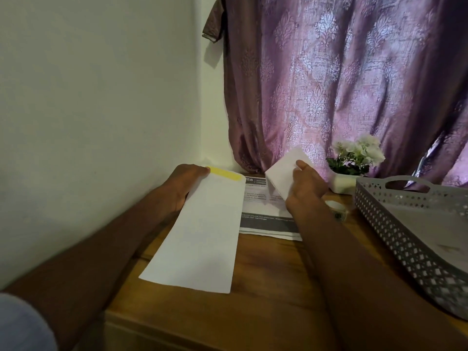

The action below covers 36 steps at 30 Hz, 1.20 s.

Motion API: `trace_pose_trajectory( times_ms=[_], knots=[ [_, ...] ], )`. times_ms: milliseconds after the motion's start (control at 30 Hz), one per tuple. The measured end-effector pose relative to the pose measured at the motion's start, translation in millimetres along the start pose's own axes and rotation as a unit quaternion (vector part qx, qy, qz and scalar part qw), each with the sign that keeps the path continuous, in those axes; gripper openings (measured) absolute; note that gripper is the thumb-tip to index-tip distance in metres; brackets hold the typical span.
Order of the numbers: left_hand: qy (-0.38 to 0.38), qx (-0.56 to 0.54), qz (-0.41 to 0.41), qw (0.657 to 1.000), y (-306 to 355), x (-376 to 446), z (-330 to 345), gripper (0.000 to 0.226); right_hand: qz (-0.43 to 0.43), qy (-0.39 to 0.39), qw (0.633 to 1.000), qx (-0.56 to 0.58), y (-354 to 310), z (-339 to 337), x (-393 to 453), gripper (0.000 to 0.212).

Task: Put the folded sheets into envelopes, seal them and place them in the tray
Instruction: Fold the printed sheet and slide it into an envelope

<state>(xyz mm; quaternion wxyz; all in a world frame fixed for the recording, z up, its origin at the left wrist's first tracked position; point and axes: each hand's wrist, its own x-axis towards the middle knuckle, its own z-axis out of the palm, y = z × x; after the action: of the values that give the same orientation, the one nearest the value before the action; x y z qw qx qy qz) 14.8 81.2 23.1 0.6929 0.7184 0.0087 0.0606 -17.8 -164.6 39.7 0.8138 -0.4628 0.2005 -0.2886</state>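
Observation:
My left hand (181,184) holds a long white envelope (202,231) by its far end, where a yellow adhesive strip (226,174) runs along the flap. The envelope slopes down toward me above the wooden table (266,287). My right hand (305,184) grips a folded white sheet (285,171), lifted off the table a short way right of the envelope's mouth. Beneath that hand lies a stack of printed sheets (266,219). A grey perforated tray (405,224) with a handle slot sits at the right, tilted in view.
A white pot of white flowers (354,160) stands at the back, against a purple patterned curtain (342,84). A roll of clear tape (336,207) lies between the papers and the tray. A pale wall closes the left side. The table's near edge runs below my forearms.

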Motion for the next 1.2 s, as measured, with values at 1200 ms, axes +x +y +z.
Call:
trace_pose_trajectory(
  times_ms=[1200],
  knots=[
    [-0.237, -0.030, 0.027, 0.971, 0.7, -38.9, 23.0, 0.038, -0.007, -0.215, 0.976, -0.033, 7.5, 12.6, -7.2, 0.072]
  ],
)
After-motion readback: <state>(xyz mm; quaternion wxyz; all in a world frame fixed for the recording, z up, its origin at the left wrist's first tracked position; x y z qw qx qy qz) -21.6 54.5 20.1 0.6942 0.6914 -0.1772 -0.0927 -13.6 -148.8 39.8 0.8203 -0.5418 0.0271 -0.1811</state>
